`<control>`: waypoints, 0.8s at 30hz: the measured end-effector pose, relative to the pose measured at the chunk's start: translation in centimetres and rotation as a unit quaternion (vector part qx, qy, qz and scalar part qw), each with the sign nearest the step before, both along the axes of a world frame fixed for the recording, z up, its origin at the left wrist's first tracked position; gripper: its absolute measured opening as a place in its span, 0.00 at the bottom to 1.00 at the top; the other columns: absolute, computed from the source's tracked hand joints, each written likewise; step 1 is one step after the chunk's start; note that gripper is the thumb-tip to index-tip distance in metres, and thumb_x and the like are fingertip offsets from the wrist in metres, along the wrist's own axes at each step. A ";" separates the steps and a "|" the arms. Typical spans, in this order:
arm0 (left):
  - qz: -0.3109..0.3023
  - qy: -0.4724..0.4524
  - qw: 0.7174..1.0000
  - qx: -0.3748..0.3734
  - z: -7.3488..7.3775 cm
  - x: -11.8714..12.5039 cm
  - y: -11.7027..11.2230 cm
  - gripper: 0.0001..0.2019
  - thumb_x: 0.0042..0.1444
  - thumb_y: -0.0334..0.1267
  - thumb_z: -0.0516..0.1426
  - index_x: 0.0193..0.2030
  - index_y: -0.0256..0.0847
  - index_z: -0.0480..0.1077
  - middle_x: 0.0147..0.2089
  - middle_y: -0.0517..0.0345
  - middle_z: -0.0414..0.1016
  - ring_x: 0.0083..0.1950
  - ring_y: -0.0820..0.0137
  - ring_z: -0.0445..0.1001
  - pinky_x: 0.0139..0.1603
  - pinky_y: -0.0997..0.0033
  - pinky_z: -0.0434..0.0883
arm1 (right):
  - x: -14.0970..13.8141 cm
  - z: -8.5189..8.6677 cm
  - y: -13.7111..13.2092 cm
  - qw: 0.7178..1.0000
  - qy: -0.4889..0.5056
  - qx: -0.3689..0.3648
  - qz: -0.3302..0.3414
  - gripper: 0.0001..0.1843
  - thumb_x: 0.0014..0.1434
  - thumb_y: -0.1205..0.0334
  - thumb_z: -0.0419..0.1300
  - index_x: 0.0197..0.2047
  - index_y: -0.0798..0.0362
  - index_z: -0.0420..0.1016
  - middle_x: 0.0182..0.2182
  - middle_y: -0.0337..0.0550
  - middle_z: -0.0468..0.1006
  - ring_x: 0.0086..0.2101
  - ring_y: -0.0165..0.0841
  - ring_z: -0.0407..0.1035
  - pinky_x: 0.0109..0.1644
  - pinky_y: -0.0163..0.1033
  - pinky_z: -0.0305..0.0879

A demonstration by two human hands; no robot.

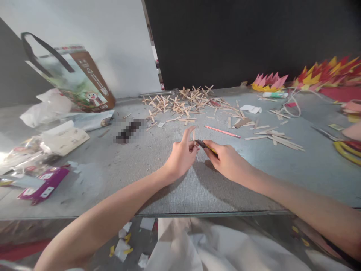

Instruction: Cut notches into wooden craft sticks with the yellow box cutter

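Above the middle of the grey table [135, 180], my left hand [182, 156] pinches a short wooden craft stick [193, 134], which stands roughly upright between its fingers. My right hand [225, 158] is closed round a black and yellow utility knife [208, 145]. The knife's front end points left and meets the stick near my left fingertips; whether the blade is out cannot be made out. Just beyond my hands lies a pink patterned pencil [222, 131]. Farther back is a heap of wooden stick pieces [180, 103], many joined in crosses.
Loose sticks [284, 141] lie to the right, near scissors [324, 132] and another person's hand [352, 130]. A glue stick [275, 95] and pointed paper crafts [270, 81] stand at the back right. A printed bag [84, 82] and a purple packet [45, 184] are on the left.
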State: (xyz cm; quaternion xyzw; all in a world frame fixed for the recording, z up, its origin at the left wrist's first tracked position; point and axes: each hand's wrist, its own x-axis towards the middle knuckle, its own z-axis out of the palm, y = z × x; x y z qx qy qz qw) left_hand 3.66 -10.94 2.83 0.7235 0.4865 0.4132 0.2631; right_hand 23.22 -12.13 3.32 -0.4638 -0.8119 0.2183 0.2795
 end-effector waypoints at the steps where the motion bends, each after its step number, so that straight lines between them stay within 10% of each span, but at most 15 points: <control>1: 0.001 0.006 1.000 0.001 0.0 0.0 0.0 0.32 0.62 0.25 0.55 0.72 0.46 0.59 0.35 0.62 0.85 0.35 0.74 0.83 0.47 0.74 0.75 | 0.0 0.0 0.0 1.000 -0.002 -0.003 -0.001 0.14 0.74 0.59 0.51 0.55 0.50 0.75 0.22 0.35 0.71 0.18 0.30 0.62 0.26 0.35 0.52; 24: -0.026 -0.096 0.995 -0.028 0.4 -0.1 0.4 0.27 0.63 0.29 0.57 0.69 0.46 0.63 0.29 0.67 0.82 0.35 0.71 0.85 0.43 0.73 0.78 | 0.2 0.4 0.3 0.999 0.038 -0.012 0.017 0.13 0.75 0.55 0.51 0.52 0.49 0.75 0.25 0.36 0.74 0.21 0.30 0.62 0.28 0.37 0.54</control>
